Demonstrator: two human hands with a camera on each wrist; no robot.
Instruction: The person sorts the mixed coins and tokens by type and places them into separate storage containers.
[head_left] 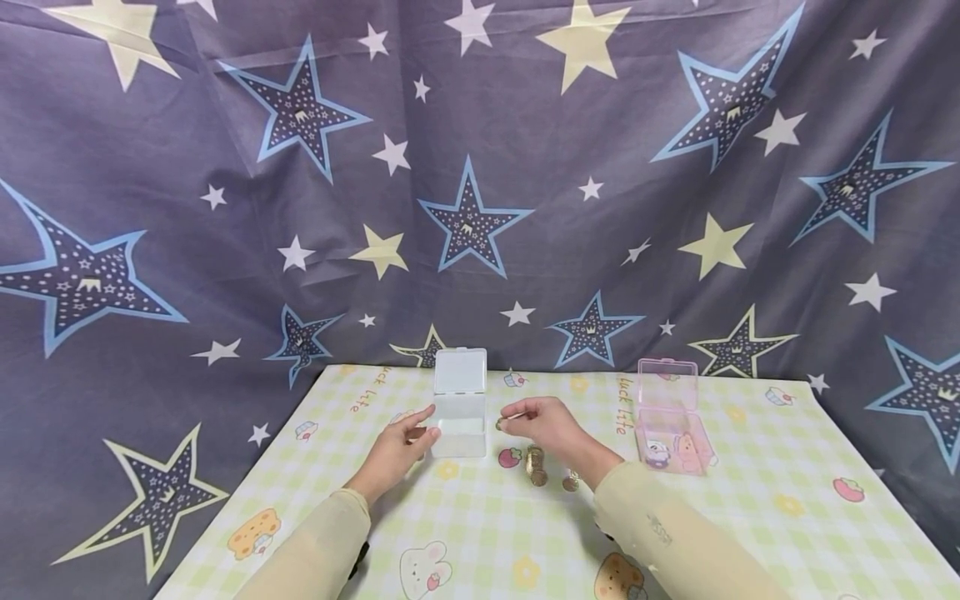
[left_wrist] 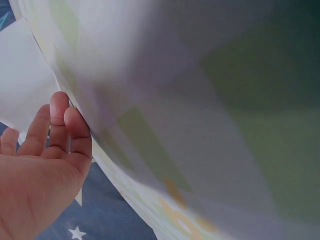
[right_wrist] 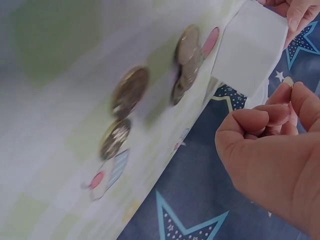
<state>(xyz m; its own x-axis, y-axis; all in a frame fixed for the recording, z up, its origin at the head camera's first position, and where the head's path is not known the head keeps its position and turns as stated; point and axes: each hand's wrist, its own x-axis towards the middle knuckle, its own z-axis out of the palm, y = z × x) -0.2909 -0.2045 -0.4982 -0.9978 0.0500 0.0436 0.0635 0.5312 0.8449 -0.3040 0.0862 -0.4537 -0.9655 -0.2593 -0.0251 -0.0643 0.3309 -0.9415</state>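
Right fingers: thumb and forefinger of the right hand [head_left: 543, 423] curl together and pinch a small gold coin [head_left: 500, 424], held up off the table just beside the clear box's right side.
Left fingers: the left hand [head_left: 397, 446] lies relaxed, fingers fairly straight, fingertips [left_wrist: 65, 120] touching the left wall of the clear box [head_left: 459, 425].
Clear box: stands near the far edge of the table [head_left: 750, 517], around its middle, lid raised upright.
Coin stack [head_left: 536, 464]: gold coins piled just nearer than the right hand, with loose coins [head_left: 571, 481] lying beside it.
Pink box [head_left: 670, 429]: open, toward the far right corner, well apart from both hands.
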